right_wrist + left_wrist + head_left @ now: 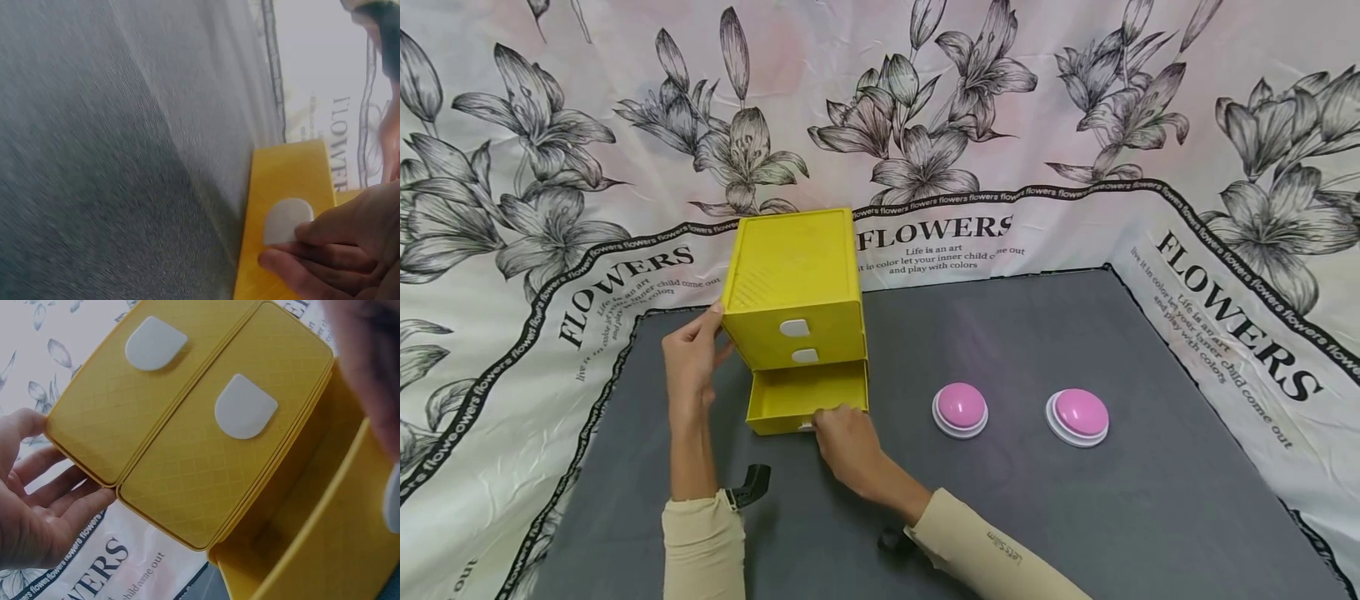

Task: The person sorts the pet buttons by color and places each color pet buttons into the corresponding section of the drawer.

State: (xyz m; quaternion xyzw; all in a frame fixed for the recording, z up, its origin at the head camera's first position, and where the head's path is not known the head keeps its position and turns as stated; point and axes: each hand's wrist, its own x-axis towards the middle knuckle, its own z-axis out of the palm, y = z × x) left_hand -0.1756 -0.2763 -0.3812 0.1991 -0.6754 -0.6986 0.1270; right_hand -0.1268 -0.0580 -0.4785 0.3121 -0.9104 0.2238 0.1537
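A yellow drawer unit (793,262) with white tab handles stands on the grey table. Its bottom drawer (775,425) is pulled out, while the upper two drawers are closed. Against the unit's left side, my left hand (692,358) rests its fingertips, with the thumb near the top front corner. In the left wrist view those fingers (62,481) lie along the side edge, not wrapped round it. My right hand (850,446) is at the front of the pulled-out drawer. There it pinches the white handle (284,220) between thumb and fingers.
Two pink push buttons with white bases, a nearer-to-unit one (961,408) and one farther right (1078,415), sit on the grey tabletop (1000,517). A flower-printed cloth (940,233) hangs behind the unit and along both sides.
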